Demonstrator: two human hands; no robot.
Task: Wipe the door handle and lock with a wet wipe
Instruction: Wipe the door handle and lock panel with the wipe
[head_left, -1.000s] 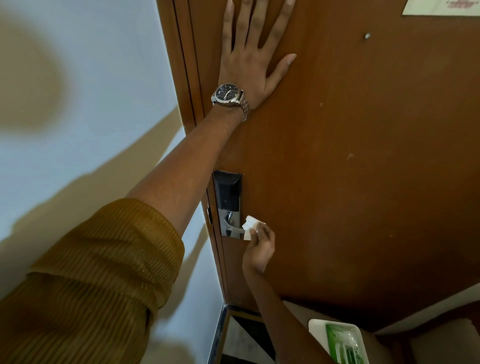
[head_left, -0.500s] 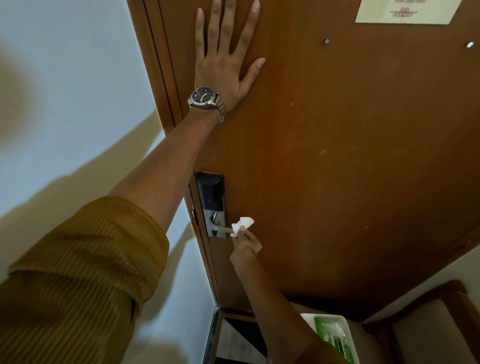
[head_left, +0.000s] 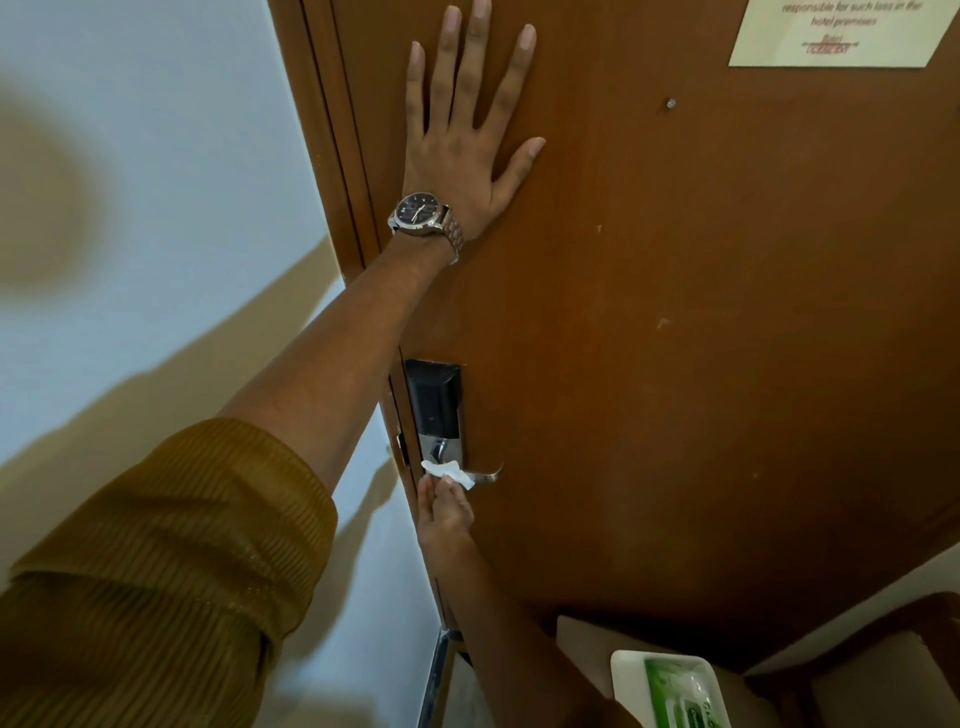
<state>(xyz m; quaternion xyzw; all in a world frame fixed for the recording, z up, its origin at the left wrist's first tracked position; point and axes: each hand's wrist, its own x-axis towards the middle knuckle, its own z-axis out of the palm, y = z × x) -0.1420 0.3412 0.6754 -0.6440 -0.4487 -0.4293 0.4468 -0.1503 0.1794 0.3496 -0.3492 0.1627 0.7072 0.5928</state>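
Your left hand (head_left: 465, 156) lies flat, fingers spread, on the brown wooden door (head_left: 701, 338). Your right hand (head_left: 444, 512) pinches a crumpled white wet wipe (head_left: 448, 472) against the base of the silver lever handle (head_left: 485, 475), just below the black-and-silver lock plate (head_left: 435, 405).

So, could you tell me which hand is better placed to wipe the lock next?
Right. The right hand already presses the wipe on the handle, just below the lock; the left hand is flat on the door well above it.
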